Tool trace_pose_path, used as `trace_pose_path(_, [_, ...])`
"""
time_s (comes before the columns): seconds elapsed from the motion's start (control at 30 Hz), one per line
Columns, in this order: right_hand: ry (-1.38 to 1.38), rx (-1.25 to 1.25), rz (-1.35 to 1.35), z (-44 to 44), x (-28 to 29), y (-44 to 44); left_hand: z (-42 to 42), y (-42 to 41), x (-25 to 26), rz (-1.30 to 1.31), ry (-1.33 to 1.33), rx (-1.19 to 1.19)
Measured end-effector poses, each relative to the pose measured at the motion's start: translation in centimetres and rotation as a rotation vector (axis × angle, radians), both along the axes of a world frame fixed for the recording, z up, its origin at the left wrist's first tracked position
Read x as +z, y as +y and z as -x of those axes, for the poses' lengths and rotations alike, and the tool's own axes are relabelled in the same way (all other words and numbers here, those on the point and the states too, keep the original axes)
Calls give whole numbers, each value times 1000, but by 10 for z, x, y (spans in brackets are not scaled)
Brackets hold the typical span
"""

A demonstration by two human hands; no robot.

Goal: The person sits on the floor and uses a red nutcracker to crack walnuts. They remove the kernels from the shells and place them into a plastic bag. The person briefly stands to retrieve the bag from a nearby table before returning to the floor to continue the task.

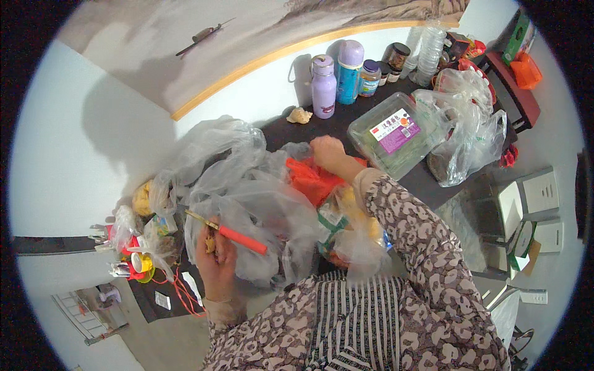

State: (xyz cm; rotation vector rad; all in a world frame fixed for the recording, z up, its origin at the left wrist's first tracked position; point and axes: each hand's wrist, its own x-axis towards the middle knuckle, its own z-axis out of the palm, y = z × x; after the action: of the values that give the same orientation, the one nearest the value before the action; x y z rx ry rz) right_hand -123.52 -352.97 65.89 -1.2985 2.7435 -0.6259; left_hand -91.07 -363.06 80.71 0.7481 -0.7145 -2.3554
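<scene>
My left hand (216, 262) grips a thin tool (241, 239) with a red handle and a narrow brass-coloured end; its exact kind is unclear. Beside and behind this hand spreads a large clear plastic bag (260, 204), crumpled, with dark things faintly visible through it. My right hand (327, 152) is curled into a fist on a bunched red plastic bag (313, 178), its fingertips hidden. Under my right forearm lies a clear bag (357, 246) with yellow and green contents, partly covered by the sleeve.
Along the wall stand a lilac bottle (323, 88), a blue flask (349, 74), several jars (370, 79) and a conch shell (299, 115). To the right are a labelled clear plastic box (390, 134) and filled bags (464, 134). Cups (140, 262) cluster at the left.
</scene>
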Motion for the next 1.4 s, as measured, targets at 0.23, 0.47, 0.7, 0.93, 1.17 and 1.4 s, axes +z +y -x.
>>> trace_pose_path(0.23, [2, -6, 577, 8, 142, -9, -6, -22, -5, -21, 61, -78])
trace_pose_path(0.47, [-528, -218, 816, 28, 204, 86, 14, -15, 3, -11, 47, -137])
trace_pose_path(0.7, [-1047, -581, 1372, 28, 222, 242, 47, 3, 4, 47, 280, -422])
trace_pose_path(0.93, [-1217, -669, 1628, -41, 141, 443, 74, 98, 27, -98, 279, -519])
trace_pose_path(1.17, [-902, -1132, 1827, -226, 42, 631, 94, 238, 29, -31, 278, -912])
trace_pose_path(1.4, [-636, -1457, 1445, -549, 29, 786, 6, 484, -12, -184, 217, -1439])
